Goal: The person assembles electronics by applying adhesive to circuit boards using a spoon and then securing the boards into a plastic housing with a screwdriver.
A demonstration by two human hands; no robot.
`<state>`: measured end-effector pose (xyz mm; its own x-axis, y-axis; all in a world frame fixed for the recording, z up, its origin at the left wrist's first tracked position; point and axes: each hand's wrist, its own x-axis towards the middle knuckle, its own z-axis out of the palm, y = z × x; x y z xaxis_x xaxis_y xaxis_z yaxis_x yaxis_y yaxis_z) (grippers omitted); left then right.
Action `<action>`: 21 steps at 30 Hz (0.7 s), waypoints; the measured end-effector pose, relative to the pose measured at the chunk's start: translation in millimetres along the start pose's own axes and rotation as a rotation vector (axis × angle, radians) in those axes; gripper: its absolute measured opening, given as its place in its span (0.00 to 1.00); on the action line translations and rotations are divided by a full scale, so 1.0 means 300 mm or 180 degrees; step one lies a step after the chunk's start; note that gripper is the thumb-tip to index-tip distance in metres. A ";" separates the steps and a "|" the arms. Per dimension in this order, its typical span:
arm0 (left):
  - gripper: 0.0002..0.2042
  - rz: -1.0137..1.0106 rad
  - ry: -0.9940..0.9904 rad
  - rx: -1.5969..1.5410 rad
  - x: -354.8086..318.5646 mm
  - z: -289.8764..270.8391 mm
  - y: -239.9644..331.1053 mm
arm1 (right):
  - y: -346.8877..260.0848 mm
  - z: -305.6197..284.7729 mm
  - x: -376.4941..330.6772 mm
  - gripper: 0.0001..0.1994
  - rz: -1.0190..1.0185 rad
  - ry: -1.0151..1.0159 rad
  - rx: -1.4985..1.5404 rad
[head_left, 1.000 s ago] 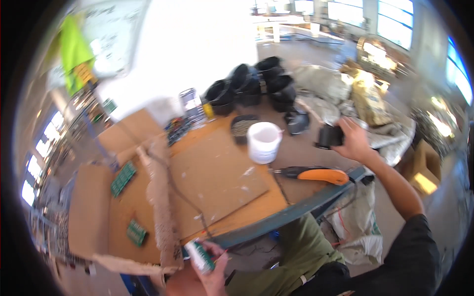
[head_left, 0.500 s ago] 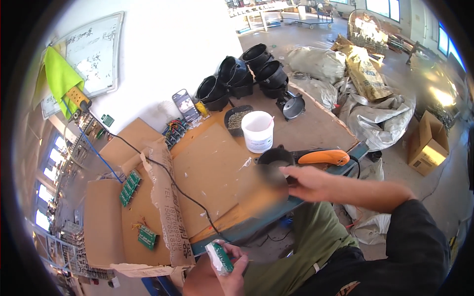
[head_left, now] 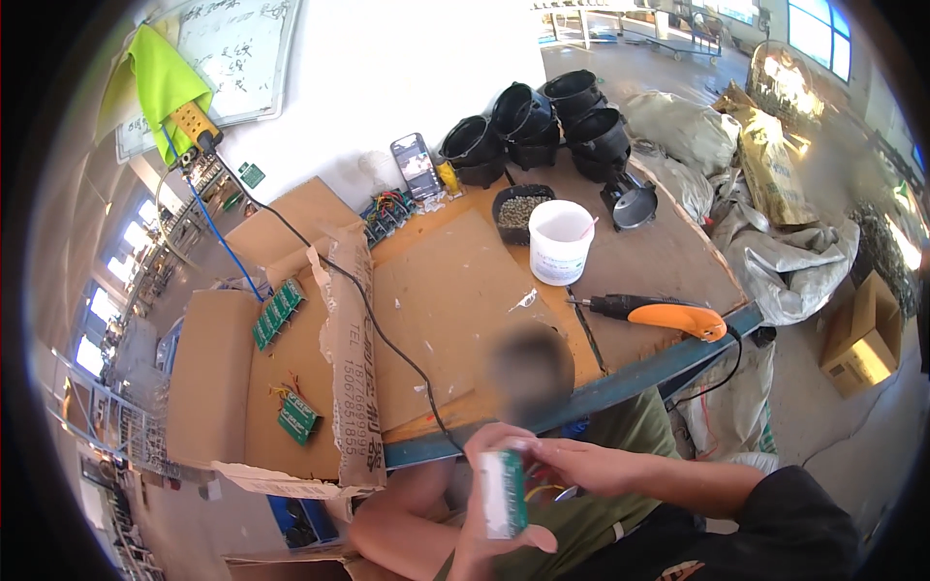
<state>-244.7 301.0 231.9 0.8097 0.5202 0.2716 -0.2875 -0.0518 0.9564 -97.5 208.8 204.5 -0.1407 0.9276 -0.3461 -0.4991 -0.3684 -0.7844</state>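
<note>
Over my lap, my left hand (head_left: 477,504) grips a green circuit board (head_left: 513,489) with a white face, standing it upright between thumb and fingers. Bent in toward the board's upper end is my right hand (head_left: 581,465), its fingers closed; what they pinch is hidden. Thin coloured wires (head_left: 539,490) show under those fingers, beside the board. Above both hands, a dark round cup-like shape (head_left: 531,368) appears badly blurred near the table's front edge. An orange-and-black corded power tool (head_left: 668,315) lies right of it.
A white bucket (head_left: 560,254), a black tray of small pieces (head_left: 516,221) and stacked black housings (head_left: 523,116) stand farther back. A phone (head_left: 417,167) leans against the wall. At left, an open carton (head_left: 208,387) holds green boards (head_left: 296,416). A black cord (head_left: 373,315) crosses the carton's flap.
My right hand has let go of the black housing by the tool and come down-left to the board. My left hand has raised the board and moved right. The view has shifted.
</note>
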 end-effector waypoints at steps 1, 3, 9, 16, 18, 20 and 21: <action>0.53 0.0229 -0.0170 0.0511 0.009 -0.002 0.002 | -0.014 -0.004 -0.013 0.23 0.0436 -0.0086 0.0405; 0.47 0.0799 -0.0457 0.1445 0.037 -0.013 -0.021 | -0.006 -0.046 -0.018 0.26 0.0722 -0.0640 0.0857; 0.38 0.1156 -0.1314 0.2253 0.114 0.023 0.119 | 0.024 -0.150 -0.051 0.18 0.1109 -0.1088 0.1929; 0.55 0.0898 -0.1045 0.2384 0.186 -0.032 0.085 | -0.113 -0.145 -0.082 0.13 -0.0031 -0.0979 0.1909; 0.63 0.0282 -0.0478 0.2532 0.167 -0.096 0.046 | -0.179 -0.139 -0.149 0.11 -0.0736 -0.0165 0.1521; 0.67 0.0022 0.0041 0.2191 0.134 -0.142 -0.028 | -0.254 -0.155 -0.168 0.09 -0.1702 0.0173 0.0953; 0.68 -0.0015 0.0034 0.1971 0.142 -0.150 -0.080 | -0.278 -0.170 -0.180 0.09 -0.2145 0.0400 0.0576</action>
<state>-226.5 362.7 215.7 0.8042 0.5299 0.2691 0.0691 -0.5331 0.8433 -4.7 186.1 262.3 0.3432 0.9317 0.1192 -0.5784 0.3096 -0.7547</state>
